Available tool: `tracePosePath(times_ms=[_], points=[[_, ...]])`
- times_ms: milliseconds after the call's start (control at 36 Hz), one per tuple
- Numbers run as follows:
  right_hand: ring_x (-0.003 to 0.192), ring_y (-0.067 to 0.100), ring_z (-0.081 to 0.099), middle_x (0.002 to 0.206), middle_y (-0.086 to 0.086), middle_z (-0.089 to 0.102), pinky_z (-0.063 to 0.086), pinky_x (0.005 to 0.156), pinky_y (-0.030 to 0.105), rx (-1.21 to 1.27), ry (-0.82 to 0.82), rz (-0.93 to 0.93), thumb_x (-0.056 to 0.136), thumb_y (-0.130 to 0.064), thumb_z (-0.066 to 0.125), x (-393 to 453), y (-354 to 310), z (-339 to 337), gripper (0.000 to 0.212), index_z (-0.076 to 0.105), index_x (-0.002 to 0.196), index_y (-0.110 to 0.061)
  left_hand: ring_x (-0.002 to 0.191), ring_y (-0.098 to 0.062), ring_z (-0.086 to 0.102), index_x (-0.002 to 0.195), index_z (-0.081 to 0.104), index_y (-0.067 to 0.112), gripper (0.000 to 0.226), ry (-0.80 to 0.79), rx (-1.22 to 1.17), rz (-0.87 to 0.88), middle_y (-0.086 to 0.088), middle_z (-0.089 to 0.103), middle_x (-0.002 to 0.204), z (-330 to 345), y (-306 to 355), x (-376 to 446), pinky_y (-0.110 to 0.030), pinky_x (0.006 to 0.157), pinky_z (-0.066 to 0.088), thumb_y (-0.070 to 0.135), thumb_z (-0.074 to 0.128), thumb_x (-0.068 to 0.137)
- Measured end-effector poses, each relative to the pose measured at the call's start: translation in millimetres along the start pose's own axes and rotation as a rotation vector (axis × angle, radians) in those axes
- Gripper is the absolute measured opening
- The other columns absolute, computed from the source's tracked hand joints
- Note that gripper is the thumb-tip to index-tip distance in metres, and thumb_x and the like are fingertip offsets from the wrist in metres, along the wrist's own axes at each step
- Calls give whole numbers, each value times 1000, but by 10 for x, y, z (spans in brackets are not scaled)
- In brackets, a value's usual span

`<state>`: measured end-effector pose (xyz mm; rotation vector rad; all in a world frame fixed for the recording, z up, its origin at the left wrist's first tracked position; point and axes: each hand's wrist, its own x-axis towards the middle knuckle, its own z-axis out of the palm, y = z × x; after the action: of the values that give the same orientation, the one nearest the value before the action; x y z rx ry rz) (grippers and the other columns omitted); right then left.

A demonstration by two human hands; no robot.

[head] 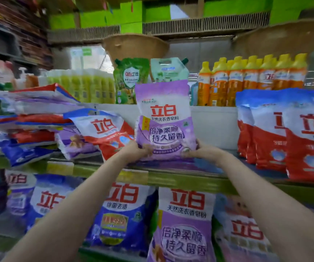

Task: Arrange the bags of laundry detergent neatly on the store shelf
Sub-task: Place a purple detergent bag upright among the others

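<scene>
A purple-and-white detergent bag (163, 118) stands upright on the middle shelf (171, 178). My left hand (137, 151) grips its lower left corner and my right hand (201, 151) grips its lower right corner. Left of it a red-and-white bag (103, 133) leans over a tilted purple bag (74, 144). Further left, several bags lie in a messy flat pile (29, 118). To the right, red-and-white bags (284, 135) stand upright in a row.
Yellow-capped orange bottles (250, 80), green refill pouches (131, 80) and pale green bottles (88, 87) fill the tier behind. Blue (118, 214) and purple bags (184, 224) stand on the shelf below. A woven basket (135, 46) sits up high.
</scene>
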<state>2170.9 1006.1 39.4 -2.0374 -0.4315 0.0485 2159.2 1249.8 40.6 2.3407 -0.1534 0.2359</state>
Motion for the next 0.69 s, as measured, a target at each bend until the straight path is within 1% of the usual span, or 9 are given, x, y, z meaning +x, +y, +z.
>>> tracePosePath(times_ms=[139, 194, 278, 333, 389, 472, 528, 611, 694], points=[[63, -8, 59, 93, -2, 65, 39, 49, 2, -30, 60, 19, 82, -4, 68, 132, 68, -64, 40, 57, 120, -5, 84, -18, 48, 60, 36, 18, 41, 25, 186, -21, -5, 48, 81, 136, 99, 124, -26, 70, 40, 24, 73, 79], [80, 3, 63, 112, 4, 66, 46, 60, 5, -25, 80, 24, 78, -6, 72, 204, 130, -148, 45, 57, 121, -4, 88, -12, 45, 65, 38, 16, 36, 29, 72, -48, -2, 49, 87, 192, 142, 177, -20, 66, 32, 21, 70, 82], [77, 0, 64, 112, 0, 63, 47, 64, 6, -57, 154, 23, 78, -3, 72, 251, 96, -302, 42, 56, 117, -8, 104, -22, 58, 95, 50, 6, 33, 91, -191, -78, -10, 60, 106, 366, 205, 398, -26, 87, 48, 18, 69, 72], [89, 10, 64, 117, 2, 63, 49, 72, 9, -92, 263, 11, 76, -8, 75, 315, 99, -444, 46, 56, 118, -5, 105, -34, 62, 88, 54, 11, 22, 180, -329, -63, -21, 64, 107, 479, 240, 637, -38, 91, 52, 17, 62, 68], [97, 16, 58, 111, 2, 62, 46, 65, 3, -113, 393, -8, 77, -5, 74, 355, 115, -546, 44, 55, 117, -4, 100, -38, 64, 79, 59, 14, 21, 210, -391, -27, -26, 66, 97, 631, 224, 968, -32, 84, 50, 20, 64, 60], [100, 18, 55, 106, 9, 61, 45, 62, 13, -209, 482, 18, 82, -1, 67, 390, 216, -613, 37, 59, 117, -8, 88, -22, 60, 79, 55, 14, 14, 122, -350, 31, -7, 62, 77, 762, 408, 1005, -29, 80, 44, 13, 67, 73], [112, 25, 56, 117, 14, 59, 43, 79, 26, -501, 406, 206, 93, -17, 56, 382, 309, -577, 30, 57, 122, -6, 96, -21, 58, 95, 52, 8, 12, 23, -218, 35, -10, 60, 89, 888, 435, 999, -30, 82, 44, 13, 60, 87], [122, 32, 50, 133, 23, 51, 40, 94, 31, -631, 363, 363, 101, -25, 38, 436, 424, -572, 42, 50, 127, 5, 109, -33, 59, 130, 39, 1, 50, 32, -86, 54, -19, 60, 112, 925, 420, 986, -39, 91, 45, 30, 51, 93], [122, 33, 49, 131, 24, 50, 40, 97, 33, -596, 400, 386, 99, -21, 38, 495, 474, -572, 41, 46, 130, 4, 100, -24, 60, 134, 37, 6, 47, 6, -47, 80, 3, 56, 90, 878, 415, 907, -30, 82, 43, 24, 52, 93]])
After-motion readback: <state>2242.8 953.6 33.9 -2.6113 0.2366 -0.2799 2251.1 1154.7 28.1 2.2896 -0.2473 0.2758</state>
